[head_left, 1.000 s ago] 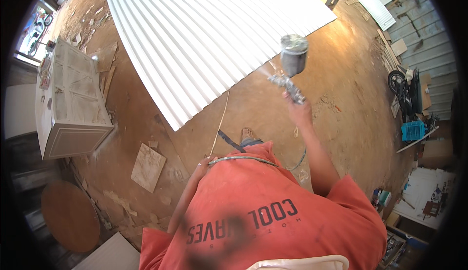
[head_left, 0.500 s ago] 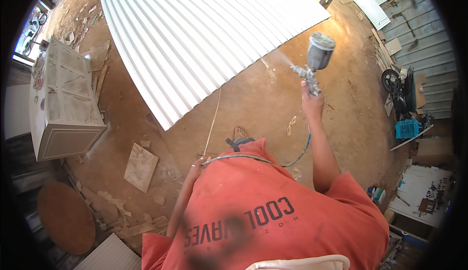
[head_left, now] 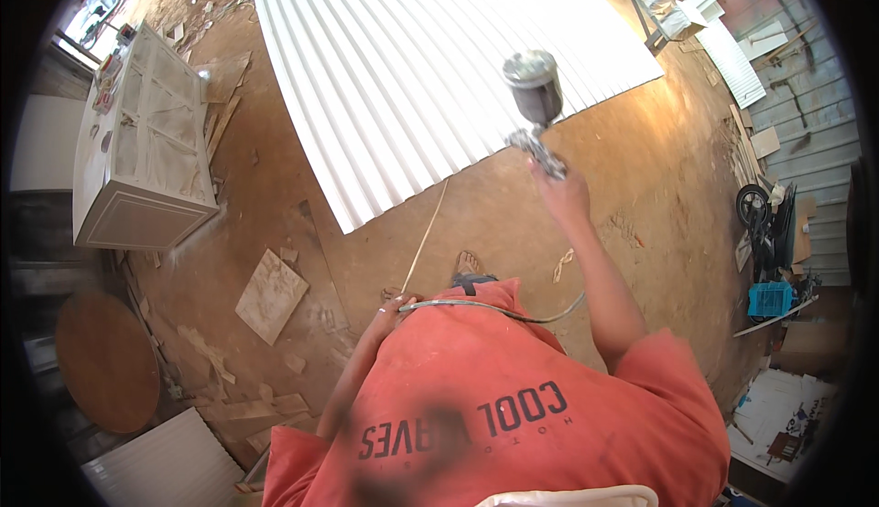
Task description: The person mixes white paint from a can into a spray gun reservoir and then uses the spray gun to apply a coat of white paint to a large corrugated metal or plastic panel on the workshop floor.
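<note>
1. Sheet [head_left: 394, 67], white and corrugated, spreads ahead of the person across the upper middle, its near edge slanting up to the right. The step in hand looks like spray-coating it; the next move would call for an even sweep along that edge, with the gap to the ridges held constant.
2. White cabinet [head_left: 156, 209] stands to the left, apart from the sheet.
3. Dark hose [head_left: 462, 303] bows across the front of the red shirt [head_left: 458, 351] and curves up on the right; its join to the gun is hidden.
4. Spray gun [head_left: 540, 150] appears at the sheet's near edge, nozzle facing forward and left, with 1 grey cup [head_left: 536, 95] mounted on top. No mist shows against the white, so I cannot tell whether paint is flowing.
5. Right hand [head_left: 563, 194] is clamped on the gun's handle, the arm stretched forward, elbow slightly bent.
6. Left hand [head_left: 392, 313] rests low by the shirt's hem, fingers apparently curled round the hose, leaving 0 hands free.
</note>
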Demonstrator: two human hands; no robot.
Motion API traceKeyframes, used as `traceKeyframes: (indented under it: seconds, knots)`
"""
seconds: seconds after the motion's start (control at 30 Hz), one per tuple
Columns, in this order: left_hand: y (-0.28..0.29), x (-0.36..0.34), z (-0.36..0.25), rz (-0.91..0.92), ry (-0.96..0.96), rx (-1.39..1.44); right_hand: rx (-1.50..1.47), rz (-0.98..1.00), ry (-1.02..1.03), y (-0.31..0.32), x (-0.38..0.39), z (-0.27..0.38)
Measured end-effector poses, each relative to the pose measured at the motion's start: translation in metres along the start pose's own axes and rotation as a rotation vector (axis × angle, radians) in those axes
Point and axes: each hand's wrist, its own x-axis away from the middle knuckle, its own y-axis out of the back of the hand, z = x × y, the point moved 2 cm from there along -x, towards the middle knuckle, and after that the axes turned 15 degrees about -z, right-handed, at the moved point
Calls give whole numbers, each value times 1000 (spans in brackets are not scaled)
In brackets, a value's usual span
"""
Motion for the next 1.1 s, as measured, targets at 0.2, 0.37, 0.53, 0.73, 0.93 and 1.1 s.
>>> traceKeyframes:
  seconds: [0.2, 0.37, 0.53, 0.73, 0.93, 1.1]
  knots:
    - [6, 2, 32, -130, -149, -147, 34, -38, 141, -50, -70, 78]
    - [9, 7, 39, -134, -69, -115, -3, -13, 105, -54, -76, 103]
    - [27, 4, 38, -66, -176, -278, 92, 2, 25, -42, -33, 57]
    - [36, 8, 6, -4, -220, -364, 129, -72, -102, 14, 54, -4]
    - [51, 3, 16, -11, -345, -388, 65, 5, -166, 29, 79, -7]
    - [61, 1, 19, -96, -457, -472, 127, 8, -18, -23, 23, 43]
